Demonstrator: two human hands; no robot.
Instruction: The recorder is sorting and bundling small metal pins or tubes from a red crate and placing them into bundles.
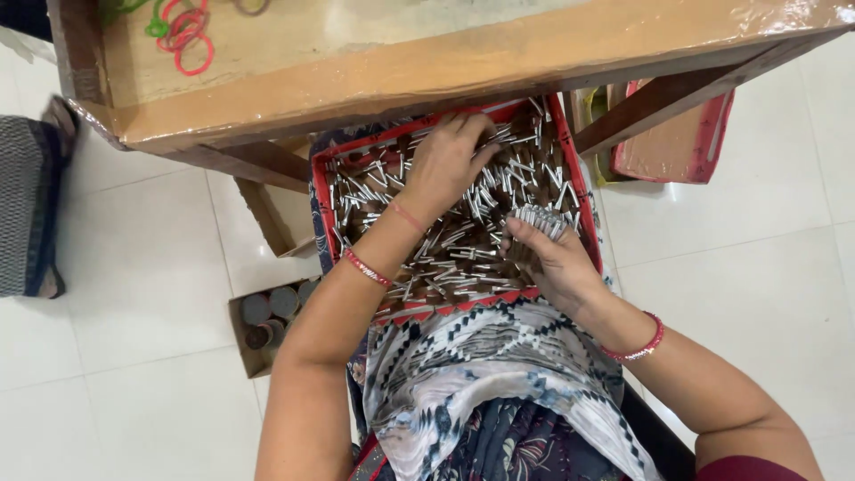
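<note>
A red-rimmed tray (570,169) rests on the person's lap, filled with a loose heap of small silver sticks (463,258) lying every which way. The left hand (450,160) is spread palm-down over the far part of the heap, fingers curled into the sticks; whether it has any pinched is hidden under the palm. The right hand (552,258) sits at the tray's near right edge, clenched around a neat bundle of sticks (539,219) that fans out just above its fingers. Beyond both hands, a wooden tabletop (427,71) overhangs the tray's far end, with coloured rubber bands (187,36) on it well away to the left. Below the left forearm, a small cardboard box of round rolls (267,316) stands on the tiled floor (142,267).
</note>
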